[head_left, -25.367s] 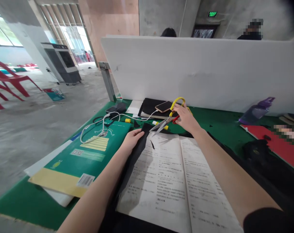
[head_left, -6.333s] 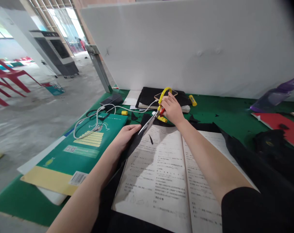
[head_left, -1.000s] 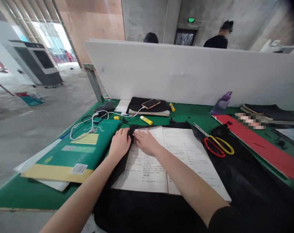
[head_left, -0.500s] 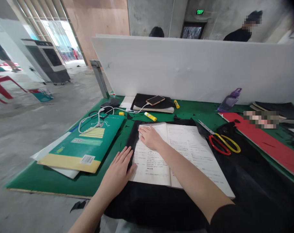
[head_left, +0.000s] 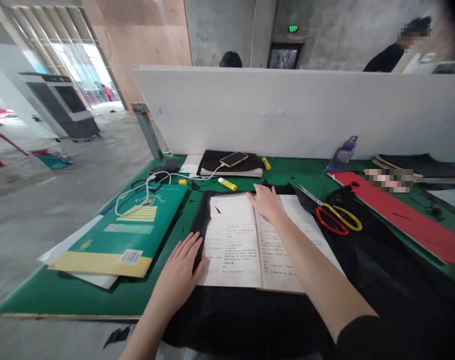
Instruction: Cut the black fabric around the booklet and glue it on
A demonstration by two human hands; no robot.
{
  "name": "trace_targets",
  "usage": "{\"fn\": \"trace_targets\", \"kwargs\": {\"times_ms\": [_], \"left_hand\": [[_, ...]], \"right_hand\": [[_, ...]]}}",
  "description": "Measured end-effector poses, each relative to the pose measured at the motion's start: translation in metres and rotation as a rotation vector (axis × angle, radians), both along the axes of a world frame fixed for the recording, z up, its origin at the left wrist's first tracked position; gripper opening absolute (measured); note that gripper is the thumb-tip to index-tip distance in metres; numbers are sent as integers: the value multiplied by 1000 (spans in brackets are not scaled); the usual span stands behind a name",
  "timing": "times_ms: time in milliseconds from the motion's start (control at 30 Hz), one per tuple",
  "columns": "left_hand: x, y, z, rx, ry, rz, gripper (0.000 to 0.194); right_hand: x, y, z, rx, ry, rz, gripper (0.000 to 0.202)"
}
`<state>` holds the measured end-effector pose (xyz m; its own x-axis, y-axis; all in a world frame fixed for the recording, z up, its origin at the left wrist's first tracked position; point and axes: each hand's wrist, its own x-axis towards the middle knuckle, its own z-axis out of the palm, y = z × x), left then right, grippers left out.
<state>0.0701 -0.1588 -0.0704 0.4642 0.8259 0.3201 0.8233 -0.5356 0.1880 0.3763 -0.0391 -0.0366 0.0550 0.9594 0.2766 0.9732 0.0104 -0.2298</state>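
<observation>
An open book [head_left: 235,245] with printed pages lies on a sheet of black material [head_left: 227,312], whose edge shows along the book's left and top sides. My left hand [head_left: 180,267] rests flat at the book's left edge, on the black border, fingers stretched out. Across the right page reaches my right arm, and my right hand [head_left: 267,202] lies spread at the top of the book near the spine. A small dark scrap [head_left: 217,210] sits on the left page. Right of the book, scissors [head_left: 334,217] with red and yellow handles lie on the black material.
A green book [head_left: 122,225] with papers under it lies left, a white cable [head_left: 171,175] across it. Behind are a glue stick [head_left: 227,184], a phone [head_left: 234,159] on a black-covered book, and a purple bottle [head_left: 342,154]. A white panel [head_left: 287,110] borders the green table.
My right hand has moved right, from the top of the left page to the top near the spine. My left hand stays at the left edge. The view has shifted slightly.
</observation>
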Motion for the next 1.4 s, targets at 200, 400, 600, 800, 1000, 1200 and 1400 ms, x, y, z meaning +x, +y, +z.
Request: {"fn": "trace_targets", "kwargs": {"times_ms": [200, 400, 600, 800, 1000, 1200, 1400], "left_hand": [[0, -2, 2, 13, 27, -39, 62], [1, -7, 13, -8, 153, -162, 84], [7, 1, 3, 61, 197, -160, 80], [23, 18, 2, 70, 223, -142, 79], [37, 39, 1, 13, 212, -125, 79], [48, 51, 8, -95, 206, -110, 80], [54, 69, 47, -244, 213, -94, 67]], "right_hand": [[8, -21, -15, -78, -29, -18, 55], [6, -30, -23, -84, -43, -66, 57], [13, -12, -24, -49, -25, -33, 56], [24, 15, -27, -35, -33, -2, 55], [34, 38, -27, -21, -40, 9, 54], [43, 54, -29, -14, -47, 17, 52], [46, 58, -31, -15, -48, 26, 54]]}}
